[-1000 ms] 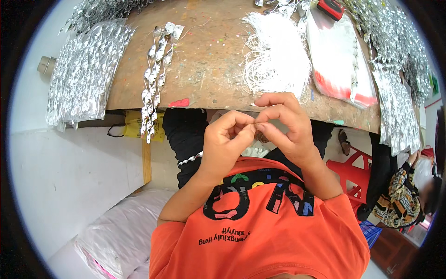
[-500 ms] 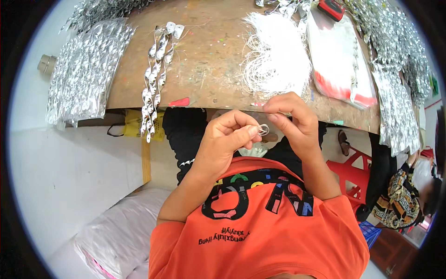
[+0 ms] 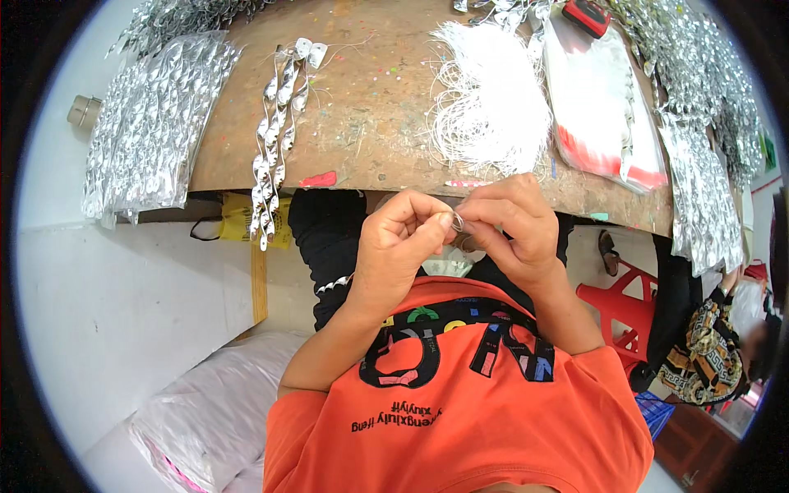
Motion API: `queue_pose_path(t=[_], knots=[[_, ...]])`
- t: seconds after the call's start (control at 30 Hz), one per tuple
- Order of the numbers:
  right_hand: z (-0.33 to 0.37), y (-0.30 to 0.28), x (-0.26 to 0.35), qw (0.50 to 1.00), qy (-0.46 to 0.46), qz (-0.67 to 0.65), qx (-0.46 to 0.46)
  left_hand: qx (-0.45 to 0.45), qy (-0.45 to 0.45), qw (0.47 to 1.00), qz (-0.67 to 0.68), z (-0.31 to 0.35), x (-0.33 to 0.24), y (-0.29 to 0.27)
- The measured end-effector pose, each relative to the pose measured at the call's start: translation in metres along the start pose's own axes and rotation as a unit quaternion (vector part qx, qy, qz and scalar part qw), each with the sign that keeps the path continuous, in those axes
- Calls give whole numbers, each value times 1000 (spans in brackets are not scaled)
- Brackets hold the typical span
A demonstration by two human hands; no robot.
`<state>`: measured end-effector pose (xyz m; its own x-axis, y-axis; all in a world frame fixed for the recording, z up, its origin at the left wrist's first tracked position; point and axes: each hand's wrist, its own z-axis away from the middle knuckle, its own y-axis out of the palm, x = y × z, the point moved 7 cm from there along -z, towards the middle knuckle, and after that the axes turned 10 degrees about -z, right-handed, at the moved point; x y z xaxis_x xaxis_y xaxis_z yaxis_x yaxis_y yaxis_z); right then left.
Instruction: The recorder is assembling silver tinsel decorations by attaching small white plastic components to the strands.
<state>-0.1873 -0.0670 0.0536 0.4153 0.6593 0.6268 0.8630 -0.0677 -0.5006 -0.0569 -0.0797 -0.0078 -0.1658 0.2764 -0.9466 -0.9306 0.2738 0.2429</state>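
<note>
My left hand (image 3: pixel 393 255) pinches a small loop of thin pale string or wire (image 3: pixel 458 222) between thumb and index finger, just off the table's near edge above my lap. My right hand (image 3: pixel 522 234) is brought up against it, its thumb and index finger closed at the loop; whether they grip it is partly hidden. White strings (image 3: pixel 493 99) lie in a loose bundle on the table beyond my hands. To the left, several silver twisted strips (image 3: pixel 275 135) hang over the near edge. Another silver twisted strip (image 3: pixel 333 285) shows beside my left forearm.
On the brown table (image 3: pixel 362 107) lie a packed bundle of silver twists (image 3: pixel 160 123), clear bags with red edges (image 3: pixel 604 107) and a red-and-black object (image 3: pixel 586 16). More silver strips (image 3: pixel 699 189) hang at the right. A red stool (image 3: pixel 620 308) and a plastic-wrapped bundle (image 3: pixel 209 403) stand below.
My right hand has moved left and its fingertips have closed in at the loop. My left hand stays nearly in place, still pinching the loop.
</note>
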Motion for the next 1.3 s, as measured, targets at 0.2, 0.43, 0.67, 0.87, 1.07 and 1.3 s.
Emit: queue_pose_path(t=[0.2,0.43,0.67,0.87,1.07,1.3], knots=[[-2,-1,7,999,-17,36,-6,-16,59,995,-84,5,-6,3],[7,-12,-22,982,145,-105,-60,0,7,996,-92,7,-6,-4],[15,5,-31,923,263,-279,-22,32,-34,999,-23,6,-3,-2],[22,29,-27,832,300,-465,34,34,-44,998,30,4,-1,-1],[2,12,-22,944,148,-294,20,39,-46,998,-9,6,1,1],[-4,11,-15,996,62,52,-40,42,-27,998,-36,8,-4,1]])
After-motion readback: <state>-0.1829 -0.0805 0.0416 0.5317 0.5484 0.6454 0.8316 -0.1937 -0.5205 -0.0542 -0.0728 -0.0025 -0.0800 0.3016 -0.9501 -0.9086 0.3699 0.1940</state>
